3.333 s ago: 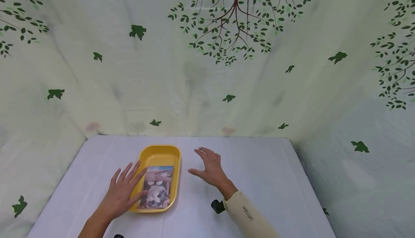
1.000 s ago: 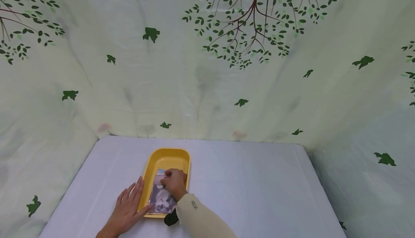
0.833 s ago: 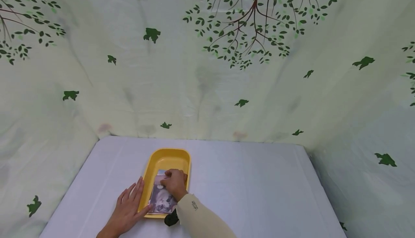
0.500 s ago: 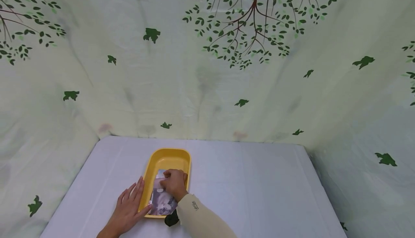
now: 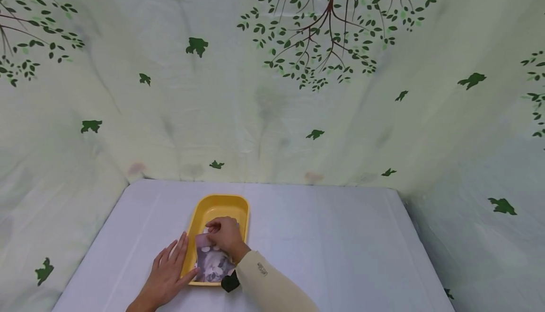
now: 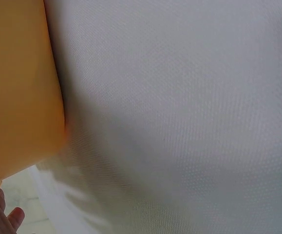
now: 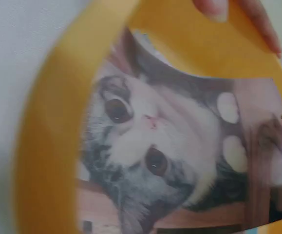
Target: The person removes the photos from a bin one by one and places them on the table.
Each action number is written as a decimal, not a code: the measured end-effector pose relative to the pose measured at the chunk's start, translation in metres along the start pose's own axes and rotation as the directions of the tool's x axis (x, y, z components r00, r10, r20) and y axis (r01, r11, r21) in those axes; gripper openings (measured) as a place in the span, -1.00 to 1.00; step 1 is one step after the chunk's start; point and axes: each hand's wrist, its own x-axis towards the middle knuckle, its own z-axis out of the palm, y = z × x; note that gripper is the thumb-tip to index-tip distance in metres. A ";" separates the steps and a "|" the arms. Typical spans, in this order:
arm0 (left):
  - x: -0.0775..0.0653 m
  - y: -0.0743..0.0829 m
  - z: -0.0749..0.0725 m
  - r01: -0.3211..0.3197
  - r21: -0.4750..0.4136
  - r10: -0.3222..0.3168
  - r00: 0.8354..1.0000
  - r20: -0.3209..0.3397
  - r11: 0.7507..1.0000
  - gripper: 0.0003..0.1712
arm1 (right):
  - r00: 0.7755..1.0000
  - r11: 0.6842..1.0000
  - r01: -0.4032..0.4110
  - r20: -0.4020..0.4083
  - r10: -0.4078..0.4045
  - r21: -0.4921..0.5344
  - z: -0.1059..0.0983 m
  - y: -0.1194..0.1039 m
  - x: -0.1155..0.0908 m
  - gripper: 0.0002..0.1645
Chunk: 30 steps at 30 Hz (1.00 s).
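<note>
Bent upward since half a second ago, the 12 o'clock end of the cat photo (image 5: 213,262) has been raised within the yellow tray (image 5: 224,197), and the right hand (image 5: 228,236) has been brought up slightly with it. Beyond the white-covered table (image 5: 323,236) a leafy backdrop (image 5: 255,113) is hung, and the tray is set toward the table's 9 o'clock side. Only light bracing seems to be given to the tray by the left hand (image 5: 168,267), whose straight fingers are laid along the rim at 9 o'clock with the thumb near 7; nothing is gripped by it, so the tray could be slid or tipped if the photo were tugged against the wall. Should the photo's 7 o'clock corner be pinned by that thumb, the lift could be snagged; whether they touch cannot be told. By the right hand the photo is pinched at its far end, while its 6 o'clock end is left down in the tray; a marked curve is seen from the right wrist, so a crease could be caused by too tight a pinch or too steep a pull. Past its edge, pale slivers (image 7: 154,50) are glimpsed; if another sheet lies beneath, both could be dragged up together.
</note>
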 end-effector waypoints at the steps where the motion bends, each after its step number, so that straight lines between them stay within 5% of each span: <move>1: 0.000 0.000 0.000 0.001 0.000 -0.001 1.000 0.002 1.000 0.05 | 1.000 1.000 -0.002 0.018 0.002 0.024 -0.003 -0.002 0.000 -0.78; 12: 0.000 0.001 -0.002 0.027 -0.027 -0.025 0.999 0.046 0.999 0.06 | 0.990 0.990 -0.131 0.057 0.128 0.044 -0.017 -0.008 -0.008 -0.91; 20: 0.001 0.001 -0.002 0.022 -0.034 -0.021 0.999 0.050 0.999 0.04 | 0.991 1.000 0.015 0.133 -0.012 -0.020 -0.022 -0.002 -0.011 -0.92; 26: 0.002 0.003 -0.002 0.034 -0.028 -0.032 0.997 0.065 0.999 0.06 | 0.990 0.993 0.118 0.081 -0.118 0.002 -0.030 0.003 -0.013 -0.86; 30: 0.002 0.002 0.000 0.031 -0.017 -0.030 0.998 0.051 0.999 0.10 | 0.993 0.989 0.118 0.010 -0.119 0.090 -0.043 0.007 -0.010 -0.85</move>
